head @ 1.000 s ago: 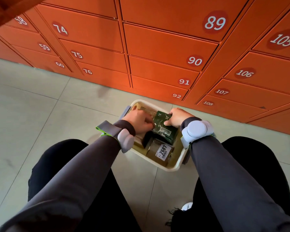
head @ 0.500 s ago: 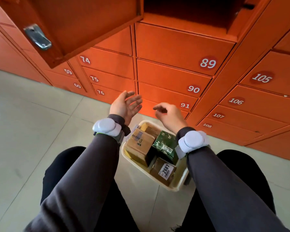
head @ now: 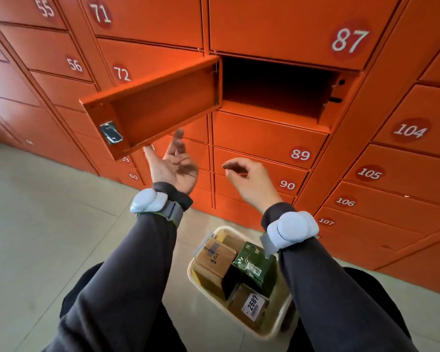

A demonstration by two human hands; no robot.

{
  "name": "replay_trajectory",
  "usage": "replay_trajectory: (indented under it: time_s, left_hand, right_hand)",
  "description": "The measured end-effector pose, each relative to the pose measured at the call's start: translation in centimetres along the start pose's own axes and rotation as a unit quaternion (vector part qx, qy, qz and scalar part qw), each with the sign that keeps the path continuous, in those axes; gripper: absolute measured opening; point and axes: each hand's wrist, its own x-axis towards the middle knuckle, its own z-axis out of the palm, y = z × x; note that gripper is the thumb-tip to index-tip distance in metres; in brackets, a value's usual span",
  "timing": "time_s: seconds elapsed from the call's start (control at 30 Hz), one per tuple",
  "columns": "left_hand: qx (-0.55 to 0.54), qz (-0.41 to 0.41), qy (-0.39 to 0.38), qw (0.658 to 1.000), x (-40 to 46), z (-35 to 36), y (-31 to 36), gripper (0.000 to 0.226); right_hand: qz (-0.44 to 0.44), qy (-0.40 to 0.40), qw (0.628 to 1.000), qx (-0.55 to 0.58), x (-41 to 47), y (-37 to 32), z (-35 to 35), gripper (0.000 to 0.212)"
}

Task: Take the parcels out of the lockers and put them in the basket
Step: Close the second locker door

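A cream basket (head: 277,329) stands on the floor between my knees. Inside it lie a green parcel (head: 254,265), a brown cardboard parcel (head: 214,260) and a brown parcel with a white 2687 label (head: 249,304). My left hand (head: 174,166) is raised palm up just below the open locker door (head: 150,107), fingers relaxed and holding nothing. My right hand (head: 249,181) hovers in front of lockers 89 and 90, fingers loosely curved, holding nothing. The open locker compartment (head: 274,90) under number 87 looks dark; no parcel shows inside it.
Orange lockers (head: 404,153) with white numbers fill the wall ahead; all others are closed. The open door juts out to the left with a metal latch (head: 111,133) at its end. Pale tiled floor (head: 36,212) spreads to the left.
Both hands left the parcels in the basket and rose toward the lockers. My view tilted up, bringing the open compartment and its door into sight.
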Motion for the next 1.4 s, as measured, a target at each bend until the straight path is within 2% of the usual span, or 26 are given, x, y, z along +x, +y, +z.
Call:
replay_trajectory:
  time_s: [0.1,0.2,0.4,0.47,0.53,0.57,0.67,0.77,0.87,0.93,1.03,1.13,1.27,1.4]
  left_hand:
    - [-0.059,0.014,-0.022,0.998,-0.1,-0.4,-0.1,0.079]
    - [-0.056,0.005,-0.056,0.997,-0.7,-1.1,-0.8,0.061]
    - [-0.036,-0.108,-0.127,0.985,-2.3,-1.3,-3.7,0.033]
    - [0.028,-0.118,-0.123,0.985,-2.4,-0.4,-5.2,0.033]
    - [0.087,-0.129,-0.108,0.982,-2.4,0.4,-6.6,0.040]
    - [0.100,-0.141,-0.106,0.979,-2.4,0.8,-7.3,0.037]
    - [0.132,-0.185,-0.072,0.971,-1.9,2.0,-9.2,0.011]
    - [0.203,-0.169,-0.020,0.964,-0.6,2.6,-10.5,0.018]
    - [0.236,-0.165,0.018,0.958,-0.1,2.3,-10.7,0.014]
    - [0.246,-0.171,0.044,0.953,0.0,1.2,-10.2,0.014]
    - [0.240,-0.171,0.067,0.953,0.0,-0.3,-9.2,0.014]
    - [0.250,-0.169,0.090,0.949,-0.1,-1.5,-8.6,0.012]
    - [0.278,-0.163,0.118,0.939,-0.2,-2.8,-8.1,0.010]
    - [0.289,-0.157,0.130,0.935,-0.2,-4.0,-7.8,0.010]
  right_hand:
    - [-0.025,0.017,0.999,0.034,-0.2,-1.7,-1.0,0.020]
    - [-0.054,0.032,0.995,0.074,-0.5,-3.3,-1.9,0.025]
    - [-0.118,0.038,0.975,0.185,-1.7,-5.2,-2.9,0.016]
    - [-0.132,0.037,0.959,0.248,-2.3,-4.6,-3.4,0.025]
    - [-0.125,0.056,0.943,0.303,-3.0,-3.4,-3.9,0.035]
    - [-0.114,0.082,0.938,0.317,-3.4,-2.7,-4.2,0.040]
    - [-0.050,0.171,0.919,0.351,-4.3,-0.2,-5.1,0.047]
    - [0.009,0.207,0.910,0.360,-4.9,1.8,-5.7,0.051]
    - [0.023,0.232,0.930,0.285,-4.6,2.5,-6.6,0.034]
    - [0.034,0.268,0.920,0.283,-3.7,2.6,-7.4,0.018]
    - [0.044,0.305,0.885,0.350,-1.9,2.4,-8.6,0.027]
    - [0.065,0.325,0.868,0.369,-0.4,2.4,-9.5,0.034]
    - [0.078,0.348,0.851,0.384,0.6,2.3,-10.0,0.014]
    - [0.082,0.364,0.841,0.392,1.2,2.3,-10.4,0.013]
